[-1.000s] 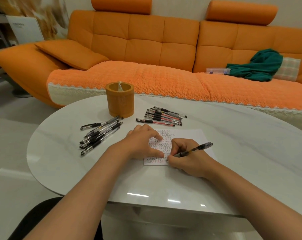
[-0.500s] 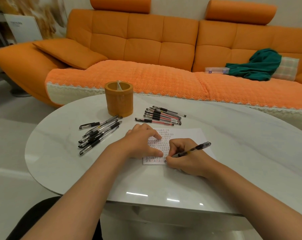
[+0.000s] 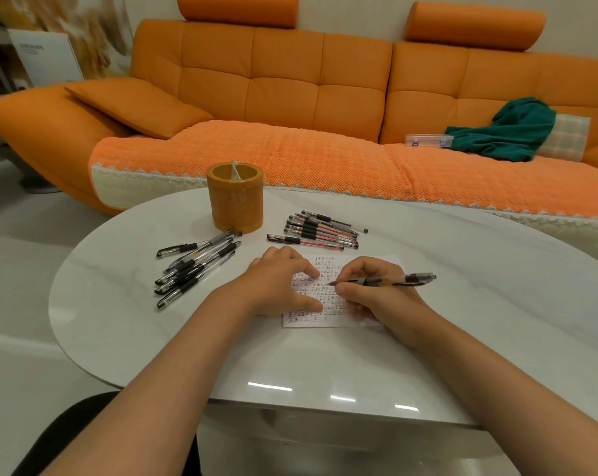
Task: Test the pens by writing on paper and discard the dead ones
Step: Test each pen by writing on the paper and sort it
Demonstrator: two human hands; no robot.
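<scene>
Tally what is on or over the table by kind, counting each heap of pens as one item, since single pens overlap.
heaps of pens: 2, the black heap and the red heap
pen held by the right hand: 1
sheet of paper: 1
orange holder: 1
Total: 5

Rows of the character 正, in black and red, are written on the paper (image 3: 325, 322); the small print on the white board (image 3: 43, 60) cannot be read
</scene>
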